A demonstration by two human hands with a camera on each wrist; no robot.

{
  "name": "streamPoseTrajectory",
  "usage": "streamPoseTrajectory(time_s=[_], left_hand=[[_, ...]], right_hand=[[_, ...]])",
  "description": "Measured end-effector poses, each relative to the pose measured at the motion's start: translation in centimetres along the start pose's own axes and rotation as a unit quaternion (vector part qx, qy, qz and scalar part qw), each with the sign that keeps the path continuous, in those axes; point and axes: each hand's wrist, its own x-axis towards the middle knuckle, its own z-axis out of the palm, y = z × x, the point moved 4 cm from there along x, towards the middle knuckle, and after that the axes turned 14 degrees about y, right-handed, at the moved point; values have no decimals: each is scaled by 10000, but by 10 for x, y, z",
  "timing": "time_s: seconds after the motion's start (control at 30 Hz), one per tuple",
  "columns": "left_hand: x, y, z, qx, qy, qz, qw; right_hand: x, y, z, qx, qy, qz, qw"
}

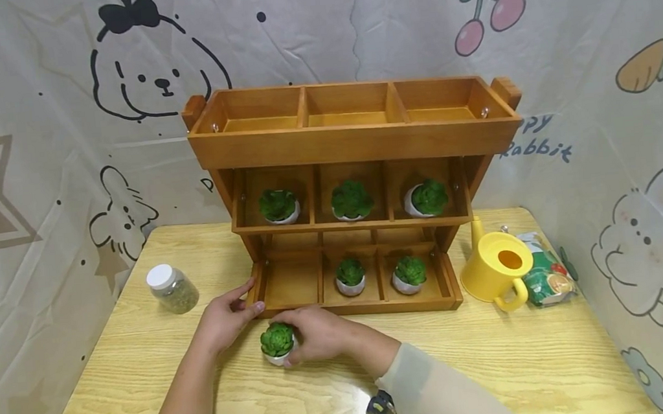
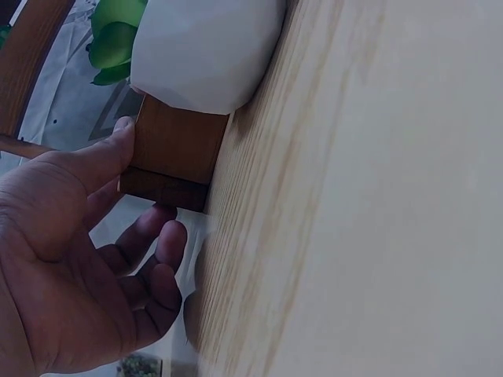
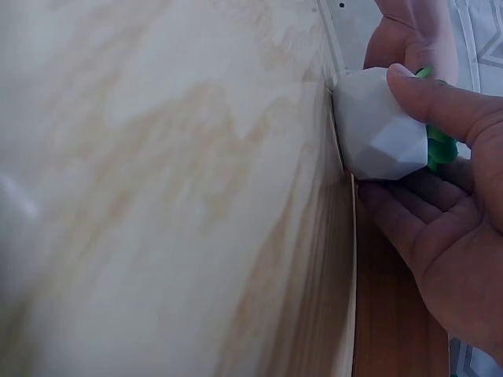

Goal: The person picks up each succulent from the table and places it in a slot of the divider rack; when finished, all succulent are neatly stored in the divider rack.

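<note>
My right hand grips a small potted succulent on the table, just in front of the shelf's lower left corner. In the right wrist view, thumb and fingers lie on either side of its white faceted pot. My left hand holds the lower left corner of the wooden shelf, its thumb on the front and its fingers at the side. Two succulents sit in the bottom tier's middle and right compartments; the left compartment is bare. Three more fill the middle tier.
The top tier has three compartments with nothing in them. A lidded clear jar stands left of the shelf. To its right are a yellow watering can and a green packet. Patterned cloth hangs behind.
</note>
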Motion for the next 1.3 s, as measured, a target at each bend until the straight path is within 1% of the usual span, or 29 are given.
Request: streamPoseTrajectory(time_s=[0.27,0.6,0.77,0.97,1.1,1.3], left_hand=[[0,0,-1,2,-16,-46,10000],[0,0,-2,15,-20,-27,10000],[0,1,-1,-34,-38,-74,10000],[0,1,-1,-55,-13,-25,10000],[0,1,-2,-61,-15,-10,10000],[0,1,-2,-104,-25,-54,9999]], right_hand=[[1,0,1,48,36,-236,9997],[1,0,-4,171,-38,-174,9997],[1,-1,-11,193,44,-160,9997],[1,-3,-21,235,180,-149,9994],[3,-5,-28,157,287,-68,9994],[6,-6,-39,11,455,-81,9989]])
